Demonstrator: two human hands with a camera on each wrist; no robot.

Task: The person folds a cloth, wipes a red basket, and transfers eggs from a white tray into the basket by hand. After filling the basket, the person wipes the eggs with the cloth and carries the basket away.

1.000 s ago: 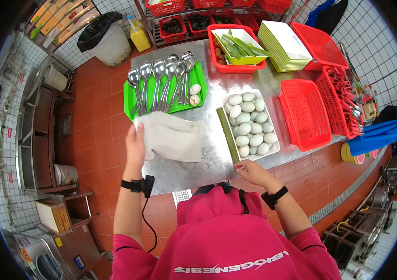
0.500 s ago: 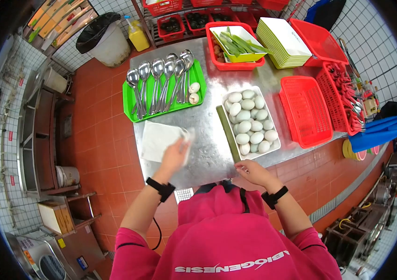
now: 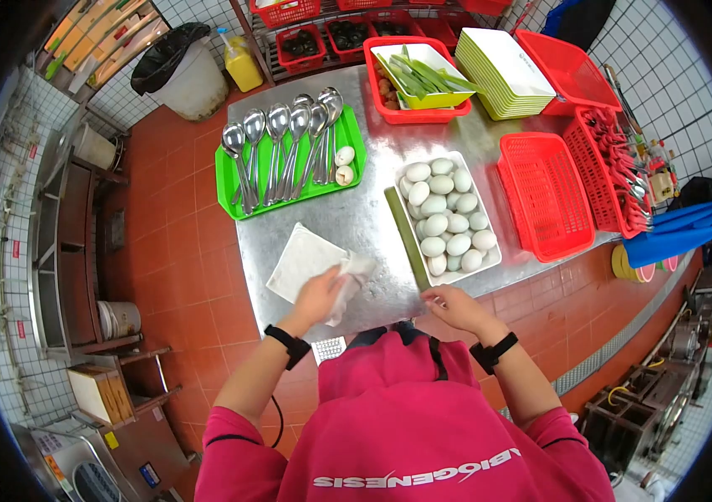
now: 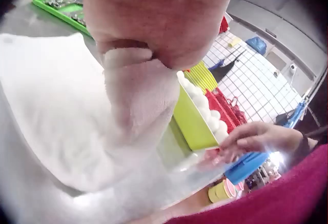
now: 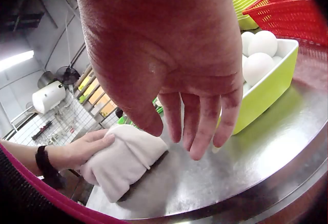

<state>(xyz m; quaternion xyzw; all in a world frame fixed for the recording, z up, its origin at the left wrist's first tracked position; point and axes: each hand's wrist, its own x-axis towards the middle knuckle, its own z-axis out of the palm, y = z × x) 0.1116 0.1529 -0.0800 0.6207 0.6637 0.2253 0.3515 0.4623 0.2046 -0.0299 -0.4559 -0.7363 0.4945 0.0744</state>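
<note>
A white cloth (image 3: 299,258) lies on the steel table near its front left part, with its right side bunched up. My left hand (image 3: 316,299) grips that bunched side; in the left wrist view the cloth (image 4: 56,101) folds round the thumb and fingers. My right hand (image 3: 454,306) hangs by the near corner of the egg tray, its fingers (image 5: 202,126) loose and holding nothing. That white-lined tray with green sides (image 5: 271,93) is filled with several pale eggs (image 3: 434,226).
Behind the cloth, a green tray (image 3: 229,186) holds several steel spoons (image 3: 278,125) and two eggs (image 3: 344,165). Red baskets (image 3: 546,197) stand to the right. At the back are a tub of green leaves (image 3: 425,79) and stacked trays (image 3: 502,75).
My left hand has moved from the cloth's left edge to its right side, gripping it there. The cloth has shifted towards the front and turned. My right hand has stayed by the egg tray.
</note>
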